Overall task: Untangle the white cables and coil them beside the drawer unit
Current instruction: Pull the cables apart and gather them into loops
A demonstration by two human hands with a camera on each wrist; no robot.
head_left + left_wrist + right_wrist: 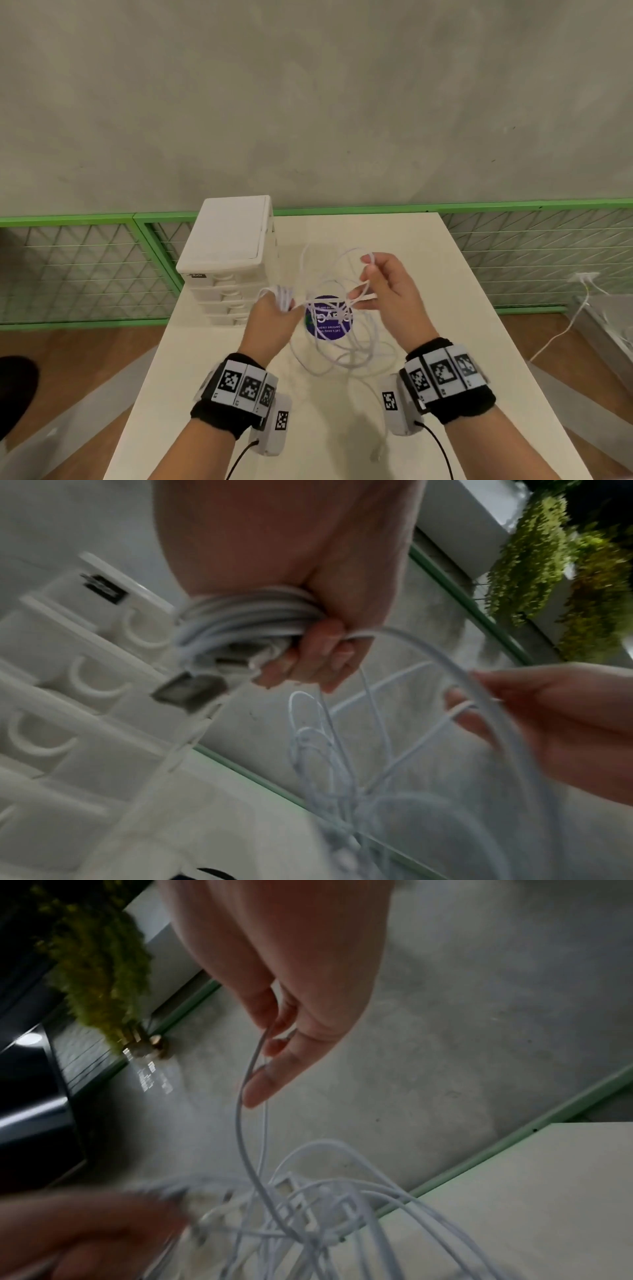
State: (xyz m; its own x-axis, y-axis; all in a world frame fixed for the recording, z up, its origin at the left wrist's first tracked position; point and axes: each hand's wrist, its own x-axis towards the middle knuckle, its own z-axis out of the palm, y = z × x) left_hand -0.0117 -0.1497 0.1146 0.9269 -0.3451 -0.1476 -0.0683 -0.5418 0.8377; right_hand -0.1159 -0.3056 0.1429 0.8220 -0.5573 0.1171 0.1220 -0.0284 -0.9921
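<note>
Tightly, left hand [270, 317] fingers [318, 656] clench coiled white cables [246, 612] — right hand [387, 291] pinches one strand.

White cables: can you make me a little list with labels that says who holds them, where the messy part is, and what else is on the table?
left hand: grips a wound bundle of white cable, with a metal plug hanging below
right hand: pinches one loose strand and lifts it
tangle: loose loops, partly on the white table, over a purple round sticker
drawer unit: white, to the left of the tangle
coiling: started, not finished
</note>
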